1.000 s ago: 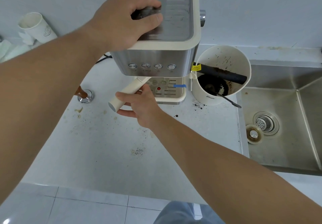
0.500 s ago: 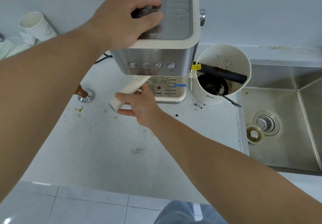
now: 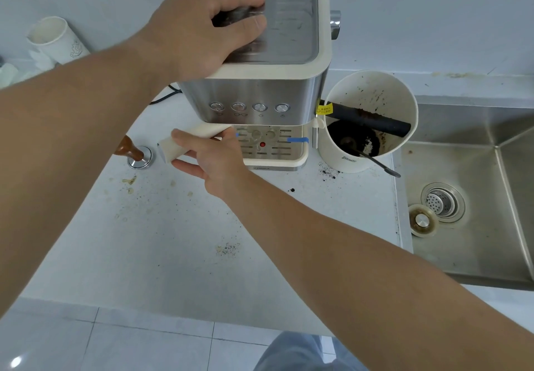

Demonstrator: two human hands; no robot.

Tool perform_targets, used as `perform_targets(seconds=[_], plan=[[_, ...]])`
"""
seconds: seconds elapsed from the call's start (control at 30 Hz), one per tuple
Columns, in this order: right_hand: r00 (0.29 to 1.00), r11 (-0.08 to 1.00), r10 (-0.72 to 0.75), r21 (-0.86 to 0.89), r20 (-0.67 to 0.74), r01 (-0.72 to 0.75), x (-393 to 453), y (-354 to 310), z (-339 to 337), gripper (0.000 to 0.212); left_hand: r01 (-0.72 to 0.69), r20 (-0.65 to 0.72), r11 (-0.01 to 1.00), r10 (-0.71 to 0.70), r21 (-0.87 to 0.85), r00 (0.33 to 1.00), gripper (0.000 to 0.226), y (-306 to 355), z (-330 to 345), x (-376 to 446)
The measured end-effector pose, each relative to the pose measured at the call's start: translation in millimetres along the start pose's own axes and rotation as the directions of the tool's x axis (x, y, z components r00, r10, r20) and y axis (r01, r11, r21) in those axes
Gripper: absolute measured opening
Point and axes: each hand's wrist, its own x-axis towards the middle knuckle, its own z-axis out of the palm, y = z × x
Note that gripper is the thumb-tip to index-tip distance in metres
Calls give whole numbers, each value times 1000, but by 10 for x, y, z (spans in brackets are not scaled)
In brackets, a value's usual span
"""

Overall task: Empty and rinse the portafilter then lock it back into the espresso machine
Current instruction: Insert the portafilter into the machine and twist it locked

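The cream and steel espresso machine [image 3: 260, 93] stands at the back of the white counter. My left hand [image 3: 199, 29] lies flat on its steel top, fingers curled and pressing down. The portafilter's cream handle [image 3: 185, 143] sticks out to the left from under the machine's front; its basket end is hidden beneath the machine. My right hand [image 3: 213, 159] grips that handle from the front, thumb over the top. A cream knock box [image 3: 372, 128] with a black bar and dark grounds sits right of the machine. The steel sink [image 3: 474, 197] lies at the far right.
A tamper [image 3: 135, 154] with a brown knob stands left of the handle. A paper cup [image 3: 57, 41] leans at the back left. A small spoon [image 3: 378, 162] pokes out of the knock box. The sink holds a strainer [image 3: 442, 203] and a loose plug [image 3: 422, 220]. Coffee grounds speckle the counter [image 3: 173, 240].
The portafilter handle has swung to the left in my right hand, now pointing more sideways towards the tamper. My left hand stays on the machine's top.
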Motion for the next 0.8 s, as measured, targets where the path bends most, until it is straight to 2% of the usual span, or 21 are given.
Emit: perform_targets(seconds=[0.57, 0.8], plan=[[998, 998, -57, -4, -6, 57, -40, 62, -39, 45, -16, 0, 1000, 16, 0, 1000, 45, 10, -6, 6], [996, 997, -71, -40, 51, 73, -133, 38, -188, 49, -10, -4, 1000, 10, -9, 1000, 48, 24, -14, 6]])
